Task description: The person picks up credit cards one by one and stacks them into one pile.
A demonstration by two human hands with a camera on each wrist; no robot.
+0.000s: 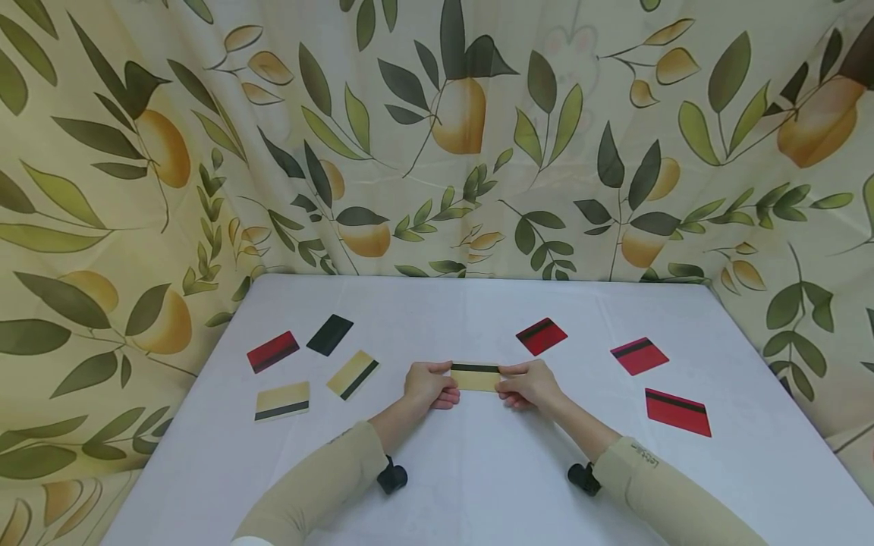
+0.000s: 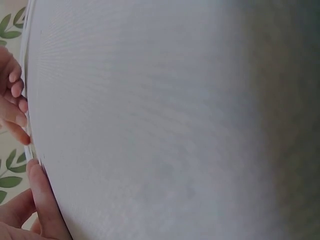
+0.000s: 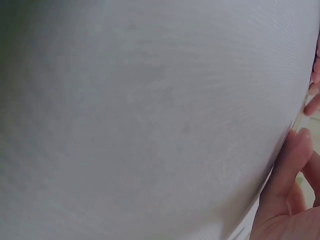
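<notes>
Near the middle of the table, a gold card [image 1: 475,381] with a dark stripe along its far edge spans the gap between two hands. The left hand [image 1: 430,385] pinches its left end, and the right hand [image 1: 531,385] pinches its right end, thumbs toward the far side. The stripe faces up. In the left wrist view, the left fingers [image 2: 45,200] show at the lower left beside the white tabletop. The right wrist view catches the right hand [image 3: 287,200] at its lower right edge; the card hardly shows there.
Left on the white table [image 1: 464,485] lie a red card [image 1: 273,352], a black card [image 1: 331,334] and two gold cards, one flatter [image 1: 282,400], one tilted [image 1: 353,374]. Rightward lie a far red card [image 1: 542,336], a middle one [image 1: 639,356] and a near one [image 1: 678,412]. A patterned curtain [image 1: 546,182] hangs behind.
</notes>
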